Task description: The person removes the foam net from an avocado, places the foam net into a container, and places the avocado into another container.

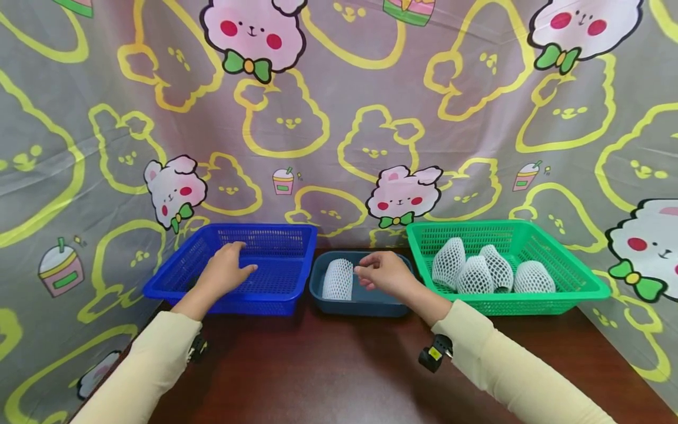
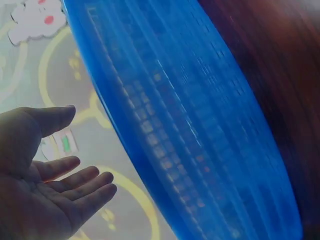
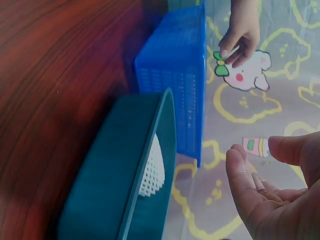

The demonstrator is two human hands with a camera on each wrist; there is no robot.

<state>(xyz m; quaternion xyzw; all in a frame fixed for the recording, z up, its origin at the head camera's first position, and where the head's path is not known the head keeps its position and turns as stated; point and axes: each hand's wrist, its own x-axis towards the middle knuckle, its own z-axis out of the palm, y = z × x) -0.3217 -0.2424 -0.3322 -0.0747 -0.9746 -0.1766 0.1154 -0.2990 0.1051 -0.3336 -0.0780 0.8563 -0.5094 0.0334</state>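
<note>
My left hand (image 1: 225, 272) hovers over the blue basket (image 1: 275, 302), its fingers spread and nothing in them; in the left wrist view the palm shows bare beside the basket's outer wall. A white foam net sleeve (image 1: 336, 281) lies in the left part of the small dark teal tray (image 1: 365, 308). Above that tray is my right hand (image 1: 386, 274), fingertips close to the sleeve's right edge in the head view. The right wrist view shows its thumb and loosely bent fingers apart, holding nothing. Whether the sleeve wraps something cannot be told.
To the right stands a green basket (image 1: 508, 298) holding several white foam net pieces (image 1: 475, 275), rounded as if filled. All the containers stand in a row on a dark brown table (image 1: 318, 365), against a patterned cloth (image 1: 328, 135).
</note>
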